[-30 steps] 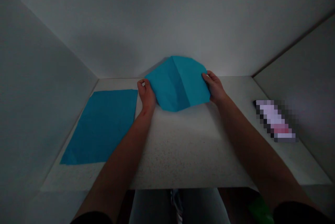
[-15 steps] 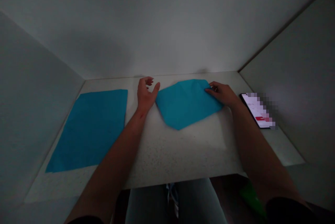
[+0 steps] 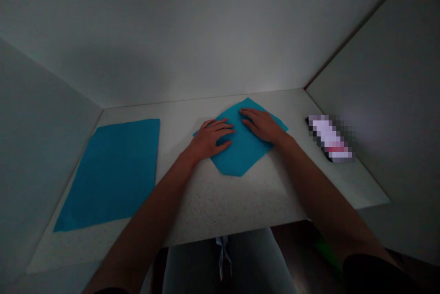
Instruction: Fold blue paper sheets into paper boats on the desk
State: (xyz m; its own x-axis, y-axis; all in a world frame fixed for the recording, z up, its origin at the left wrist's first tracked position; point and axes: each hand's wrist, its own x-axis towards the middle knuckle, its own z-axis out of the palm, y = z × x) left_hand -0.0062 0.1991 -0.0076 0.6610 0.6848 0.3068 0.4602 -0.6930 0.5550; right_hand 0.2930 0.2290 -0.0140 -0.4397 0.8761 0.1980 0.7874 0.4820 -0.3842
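A folded blue sheet, which looks like paper or thin cloth, lies on the white tabletop in the middle of the head view. On its left part rests my left hand, palm down with the fingers spread. My right hand lies flat on the upper right part, fingers stretched toward the centre. Both palms cover some of the sheet. To the left, apart from my hands, is a larger rectangular blue sheet, lying flat; my left forearm passes over its lower right corner.
A phone with a lit, blurred screen lies at the right of the tabletop. Pale walls enclose the back and both sides. Below the front edge, something green shows at the lower right.
My left hand has come down from beside the folded sheet onto it. My right hand has let go of the right edge and moved inward, now flat. The sheet appears turned, with a corner pointing away.
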